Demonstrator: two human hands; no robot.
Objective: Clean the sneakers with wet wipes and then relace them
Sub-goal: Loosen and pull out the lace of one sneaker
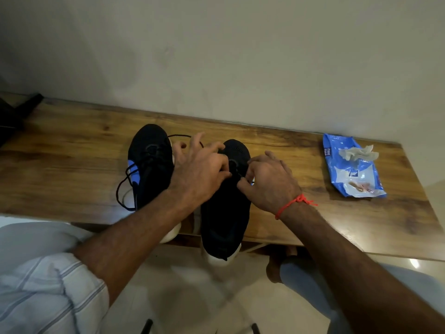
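Two black sneakers with white soles stand side by side on a wooden table [72,153], toes toward the wall. The left sneaker [147,162] has a blue side patch and loose black laces trailing to its left. Over the lacing area of the right sneaker [225,213] my left hand [199,172] and my right hand [269,182] meet, fingers pinching its black lace [234,168]. The lace is mostly hidden by my fingers. A blue wet-wipes pack [351,169] lies at the right with a used wipe [358,153] crumpled on it.
The table runs along a plain wall, and both sneaker heels hang over its near edge. A dark object [19,109] sits at the far left end. My knees and a tiled floor [192,297] are below the table edge.
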